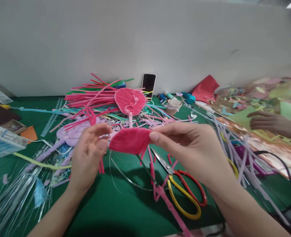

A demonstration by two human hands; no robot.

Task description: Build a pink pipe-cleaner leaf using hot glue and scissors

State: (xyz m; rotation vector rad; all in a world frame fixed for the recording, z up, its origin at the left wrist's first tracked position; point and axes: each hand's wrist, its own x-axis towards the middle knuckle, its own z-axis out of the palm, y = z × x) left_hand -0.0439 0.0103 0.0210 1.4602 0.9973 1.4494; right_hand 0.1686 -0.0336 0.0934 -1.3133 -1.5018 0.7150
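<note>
A deep pink panel [130, 141] of pipe cleaners laid side by side is held up over the table. My right hand [192, 148] pinches its right corner between thumb and fingers. Beside its left end is my left hand [91, 151], fingers curled but thumb and fingertips apart; whether they touch the edge I cannot tell. Scissors [177, 184] with one red and one yellow handle lie below, blades parted. A pink wrapped stem [172, 210] lies next to them. Behind stands a rounded pink pipe-cleaner piece [125, 98] with small beads.
Pink pipe cleaners [91, 98] are heaped behind, near a phone [149, 84] leaning on the wall. Purple shapes [71, 131] and silvery strands [19, 191] lie left, beside a box [4, 140]. Another person's hand [271, 121] rests at the right, near a black cable [288, 168].
</note>
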